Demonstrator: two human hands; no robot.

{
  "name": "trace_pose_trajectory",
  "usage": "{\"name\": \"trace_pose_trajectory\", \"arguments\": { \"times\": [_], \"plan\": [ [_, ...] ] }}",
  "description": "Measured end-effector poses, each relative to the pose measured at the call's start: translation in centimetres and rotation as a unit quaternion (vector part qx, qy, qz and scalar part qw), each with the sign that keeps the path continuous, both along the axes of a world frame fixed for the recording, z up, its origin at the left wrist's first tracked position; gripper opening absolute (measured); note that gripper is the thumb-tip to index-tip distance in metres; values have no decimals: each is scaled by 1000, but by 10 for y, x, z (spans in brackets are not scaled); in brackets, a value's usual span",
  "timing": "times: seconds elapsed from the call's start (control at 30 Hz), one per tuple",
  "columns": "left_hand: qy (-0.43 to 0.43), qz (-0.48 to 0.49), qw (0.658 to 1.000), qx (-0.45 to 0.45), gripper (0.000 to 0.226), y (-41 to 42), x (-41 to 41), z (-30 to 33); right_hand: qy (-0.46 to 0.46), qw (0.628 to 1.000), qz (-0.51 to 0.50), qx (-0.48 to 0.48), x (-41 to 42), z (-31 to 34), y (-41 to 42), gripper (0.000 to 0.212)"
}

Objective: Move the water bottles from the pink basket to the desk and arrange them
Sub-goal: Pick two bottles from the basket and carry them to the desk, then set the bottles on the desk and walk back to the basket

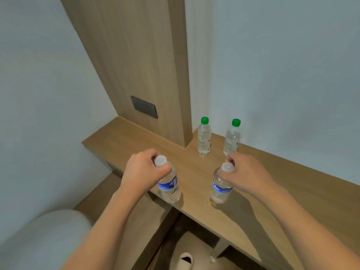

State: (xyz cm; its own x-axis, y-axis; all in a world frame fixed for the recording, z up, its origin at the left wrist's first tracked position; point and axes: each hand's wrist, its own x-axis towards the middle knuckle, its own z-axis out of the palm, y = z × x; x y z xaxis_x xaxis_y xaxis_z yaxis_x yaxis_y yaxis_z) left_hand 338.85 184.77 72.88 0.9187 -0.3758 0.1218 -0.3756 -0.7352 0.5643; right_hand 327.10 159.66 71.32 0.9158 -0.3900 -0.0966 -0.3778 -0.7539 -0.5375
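Our left hand [143, 168] and right hand [246, 173] each grip a white-capped bottle [169, 184] on the desk [292, 191]; next we release both upright.

The room has soft, even light and looks a bit dim and blue. Small dark shadows sit under the arms. The picture bends at the edges and is slightly fuzzy

Both arms reach forward; left grip [145, 168] and right grip [246, 172] curled tight, apparently thumb-side inward.
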Motion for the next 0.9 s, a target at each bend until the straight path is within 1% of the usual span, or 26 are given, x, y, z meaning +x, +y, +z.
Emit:
{"name": "trace_pose_trajectory", "arguments": {
  "times": [0.17, 0.23, 0.33, 0.4, 0.57, 0.7, 0.8, 0.9],
  "plan": [
    [1, -54, 998, 31, 27, -30, 71, -26, 19, 999, -35, -26, 61, -10, -2, 26],
    [6, -65, 997, 31, 27, -38, 96, -38, 35, 998, -44, -31, 81, -17, -4, 27],
    [20, -85, 996, 34, 23, -51, 129, -56, 41, 997, -53, -26, 107, -32, -9, 24],
    [29, -103, 993, 43, 23, -60, 149, -67, 32, 998, -53, -16, 123, -42, -12, 24],
    [56, -117, 990, 65, 28, -77, 179, -83, 18, 996, -88, 1, 144, -58, -13, 21],
    [83, -121, 987, 65, 28, -83, 192, -93, 34, 994, -103, 7, 154, -73, -16, 29],
    [82, -131, 986, 69, 29, -83, 199, -99, 31, 995, -97, 4, 154, -83, -17, 30],
    [60, -149, 984, 72, 32, -84, 202, -104, 37, 995, -97, -7, 154, -88, -19, 23]
  ]
}}
